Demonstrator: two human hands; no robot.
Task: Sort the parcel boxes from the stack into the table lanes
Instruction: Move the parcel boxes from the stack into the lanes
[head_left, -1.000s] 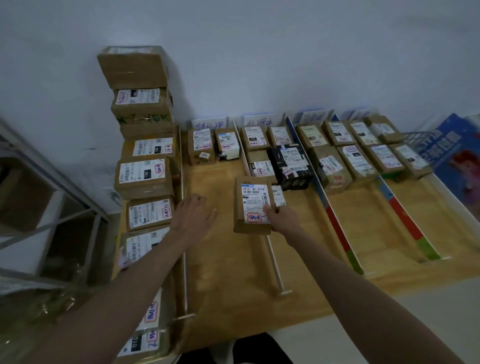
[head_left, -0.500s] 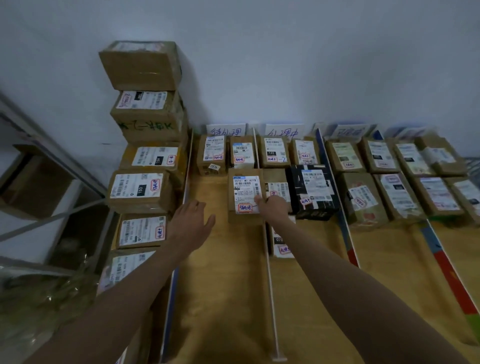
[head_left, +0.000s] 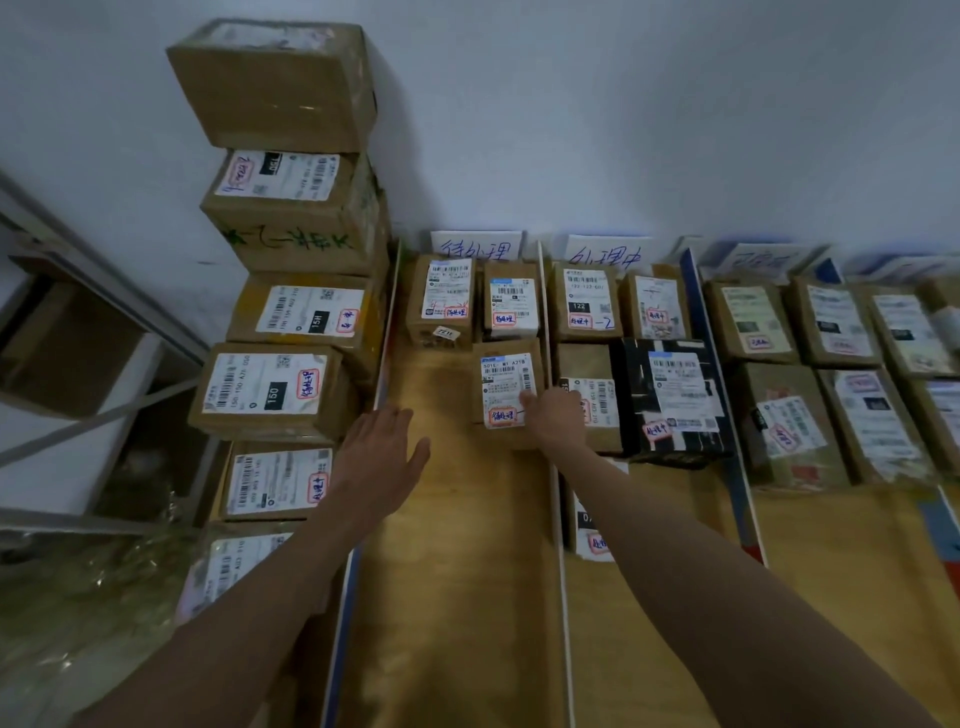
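Observation:
A small brown parcel box (head_left: 506, 387) with a white label lies in the leftmost table lane (head_left: 457, 519), just in front of two boxes (head_left: 447, 299) at the lane's far end. My right hand (head_left: 553, 421) grips its near right corner, thumb on the label. My left hand (head_left: 382, 452) hovers flat and holds nothing over the lane's left side, next to the tall stack of labelled boxes (head_left: 280, 364) at the left.
White dividers (head_left: 553, 467) separate the wooden lanes. The second lane holds brown boxes and a black parcel (head_left: 675, 400); lanes farther right hold several more boxes (head_left: 810, 374). Handwritten signs (head_left: 475, 247) stand against the wall. A metal shelf frame (head_left: 78, 338) is at the far left.
My right hand has carried the small box forward along the leftmost lane, up behind the two boxes at its far end. My left hand stayed spread over the lane's left side.

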